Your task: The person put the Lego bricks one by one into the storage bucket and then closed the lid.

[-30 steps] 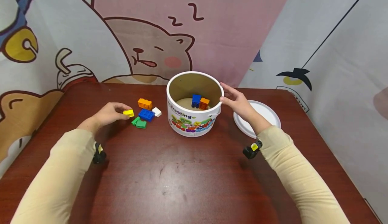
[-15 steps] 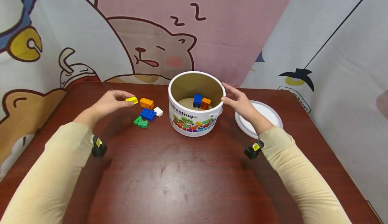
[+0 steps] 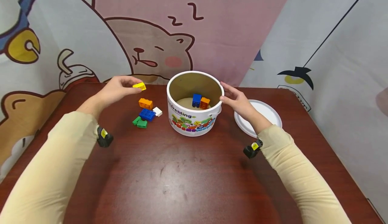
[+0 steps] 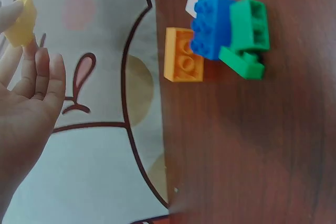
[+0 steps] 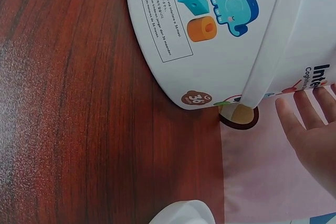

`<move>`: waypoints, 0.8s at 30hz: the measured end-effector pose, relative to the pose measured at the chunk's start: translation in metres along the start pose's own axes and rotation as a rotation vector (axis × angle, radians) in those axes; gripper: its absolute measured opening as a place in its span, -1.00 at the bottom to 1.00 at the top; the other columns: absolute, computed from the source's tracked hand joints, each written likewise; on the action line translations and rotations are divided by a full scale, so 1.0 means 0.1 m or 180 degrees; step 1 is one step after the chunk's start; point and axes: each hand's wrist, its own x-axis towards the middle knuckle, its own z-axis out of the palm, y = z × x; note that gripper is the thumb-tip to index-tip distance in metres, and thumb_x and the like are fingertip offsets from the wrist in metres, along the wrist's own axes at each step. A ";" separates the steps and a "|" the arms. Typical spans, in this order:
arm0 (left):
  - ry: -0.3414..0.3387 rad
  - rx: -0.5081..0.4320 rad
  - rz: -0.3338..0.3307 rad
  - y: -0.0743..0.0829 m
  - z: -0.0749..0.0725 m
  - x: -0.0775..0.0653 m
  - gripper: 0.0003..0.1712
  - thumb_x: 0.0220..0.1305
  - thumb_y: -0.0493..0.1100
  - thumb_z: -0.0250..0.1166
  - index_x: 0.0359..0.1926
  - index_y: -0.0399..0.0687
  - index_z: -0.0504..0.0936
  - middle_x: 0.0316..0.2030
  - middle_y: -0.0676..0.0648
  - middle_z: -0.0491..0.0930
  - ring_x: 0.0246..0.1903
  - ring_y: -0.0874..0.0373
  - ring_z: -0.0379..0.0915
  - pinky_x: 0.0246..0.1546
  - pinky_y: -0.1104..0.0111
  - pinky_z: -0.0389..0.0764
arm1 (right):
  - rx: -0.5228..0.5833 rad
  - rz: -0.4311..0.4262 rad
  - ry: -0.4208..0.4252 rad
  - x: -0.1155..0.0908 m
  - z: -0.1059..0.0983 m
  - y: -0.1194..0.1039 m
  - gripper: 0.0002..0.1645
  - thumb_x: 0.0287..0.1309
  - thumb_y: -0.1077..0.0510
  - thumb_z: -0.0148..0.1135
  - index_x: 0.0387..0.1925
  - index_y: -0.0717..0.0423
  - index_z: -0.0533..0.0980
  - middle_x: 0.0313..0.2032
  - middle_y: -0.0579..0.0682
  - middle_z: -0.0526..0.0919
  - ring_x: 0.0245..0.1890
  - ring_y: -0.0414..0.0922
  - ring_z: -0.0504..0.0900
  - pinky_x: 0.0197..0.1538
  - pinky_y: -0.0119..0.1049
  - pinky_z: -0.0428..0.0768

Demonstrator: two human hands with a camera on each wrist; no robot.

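My left hand pinches a yellow toy brick between thumb and fingers, raised above the table left of the bucket. In the left wrist view the same yellow brick shows at the fingertips. Loose bricks lie below the hand: orange, blue, white and green. My right hand rests against the right side of the white printed bucket, its fairly straight fingers touching near the rim. Inside the bucket are a blue brick and an orange brick.
A round white lid lies flat on the brown table, right of the bucket and partly behind my right forearm. A cartoon-printed cloth hangs behind the table's far edge.
My left hand has risen and moved slightly right with the yellow brick, away from the loose bricks. The right hand has stayed at the bucket's side.
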 end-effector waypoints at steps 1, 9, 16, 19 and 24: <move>-0.0003 -0.0019 0.0019 0.03 0.00 0.01 -0.47 0.19 0.09 0.26 0.10 -0.10 0.52 -0.11 -0.06 0.55 -0.16 0.13 0.38 -0.13 0.34 0.42 | -0.0008 0.0000 0.0002 0.00 0.00 0.00 -0.27 0.23 0.28 0.09 0.40 0.10 0.10 0.32 0.23 0.27 0.27 0.14 0.32 -0.03 -0.61 0.45; -0.0104 -0.0130 0.0086 0.25 0.08 0.08 -0.50 0.20 0.04 0.26 0.10 -0.10 0.52 -0.13 -0.03 0.54 -0.17 0.14 0.37 -0.09 0.28 0.43 | -0.0031 -0.0017 -0.0007 0.00 -0.01 0.01 -0.27 0.24 0.29 0.09 0.40 0.11 0.10 0.31 0.24 0.28 0.26 0.15 0.33 -0.01 -0.60 0.44; -0.0198 -0.0223 0.0230 0.43 0.17 0.15 -0.54 0.20 -0.02 0.26 0.09 -0.08 0.54 -0.04 -0.13 0.51 -0.09 0.06 0.35 -0.03 0.23 0.41 | -0.0010 -0.0029 0.0010 -0.01 0.00 -0.01 -0.27 0.24 0.29 0.09 0.40 0.12 0.10 0.29 0.28 0.30 0.26 0.15 0.33 -0.01 -0.60 0.44; -0.0258 -0.0317 0.0283 0.49 0.21 0.20 -0.56 0.20 -0.05 0.26 0.08 -0.10 0.54 0.01 -0.13 0.51 -0.04 0.05 0.39 0.06 0.18 0.41 | 0.0012 -0.0054 0.0008 -0.01 0.00 -0.01 -0.27 0.24 0.30 0.08 0.40 0.13 0.09 0.29 0.30 0.29 0.26 0.17 0.32 0.00 -0.59 0.44; -0.0258 -0.0374 0.0376 0.61 0.31 0.28 -0.57 0.19 -0.09 0.28 0.06 -0.13 0.55 -0.02 -0.15 0.55 -0.07 0.06 0.45 0.04 0.23 0.44 | 0.0008 -0.0042 0.0008 0.00 0.00 0.00 -0.28 0.25 0.30 0.07 0.40 0.12 0.10 0.30 0.28 0.28 0.27 0.16 0.32 0.01 -0.59 0.44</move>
